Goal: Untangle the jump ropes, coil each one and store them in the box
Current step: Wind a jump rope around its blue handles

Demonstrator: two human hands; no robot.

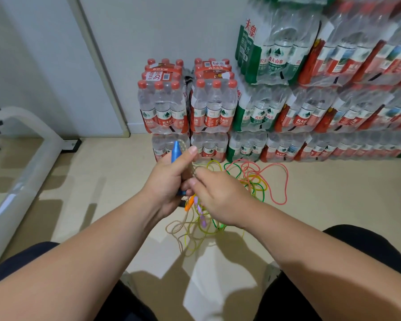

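The blue handle (177, 151) is standing nearly upright in the person's left hand (169, 181), its tapered tip pointing up and away from the body, with the fingers wrapping round its lower half and the thumb lying along its right side. The pale rope (186, 144) is leaving that tip, bending over and running down the thumb side, straight towards the right hand (220, 193). That hand is sitting just beside the left one, its fingertips curling in and pinching the pale rope close under the left thumb. So the rope's free run is lying between the two hands, and the right hand is the nearer one for drawing it out. Below both hands an orange handle (189, 203) and a purple handle (200, 210) are hanging in the tangle (195, 237). Beyond the right hand a pink rope (285, 181) is looping across the floor (102, 181) in front of the water bottle packs (208, 107). The next pull probably needs to go rightward and away from the handle. No box is showing.
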